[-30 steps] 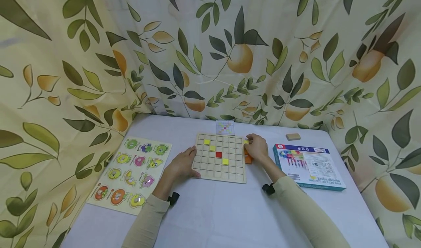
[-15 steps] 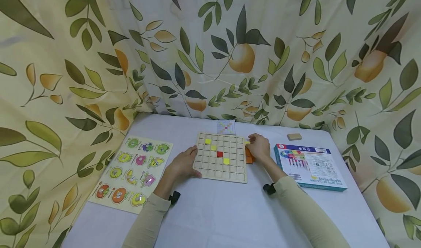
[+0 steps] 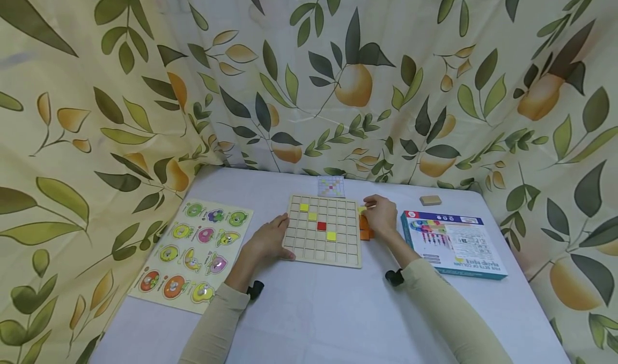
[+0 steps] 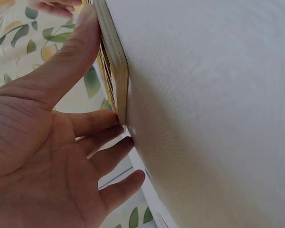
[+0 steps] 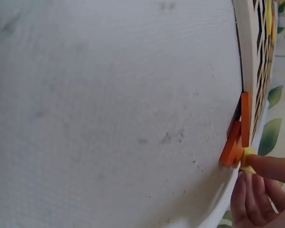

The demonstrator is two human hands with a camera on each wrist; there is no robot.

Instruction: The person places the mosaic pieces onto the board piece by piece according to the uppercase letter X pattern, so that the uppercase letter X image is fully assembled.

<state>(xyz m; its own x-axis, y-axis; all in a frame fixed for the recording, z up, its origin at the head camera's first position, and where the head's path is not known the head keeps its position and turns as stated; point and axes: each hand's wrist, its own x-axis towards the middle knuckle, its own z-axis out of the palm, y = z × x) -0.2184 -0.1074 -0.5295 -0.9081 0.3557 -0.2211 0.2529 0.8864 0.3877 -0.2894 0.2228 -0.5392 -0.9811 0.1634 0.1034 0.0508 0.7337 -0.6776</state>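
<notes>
A square wooden grid board lies mid-table, with a red tile and several yellow tiles in a diagonal line. My left hand rests at the board's left side, thumb along the near edge and fingers at the corner; in the left wrist view, the fingers of that hand are loosely spread. Beyond the board's right edge, my right hand pinches a small yellow tile between thumb and fingers, right beside a few stacked orange tiles.
A small pattern card lies behind the board. On the left is a fruit picture board. To the right are a flat teal-edged box and a small wooden block. A patterned curtain hangs behind the table.
My right hand's fingers have shifted slightly over the tile pile, and more of the orange tiles shows. My left hand and the board have stayed in place.
</notes>
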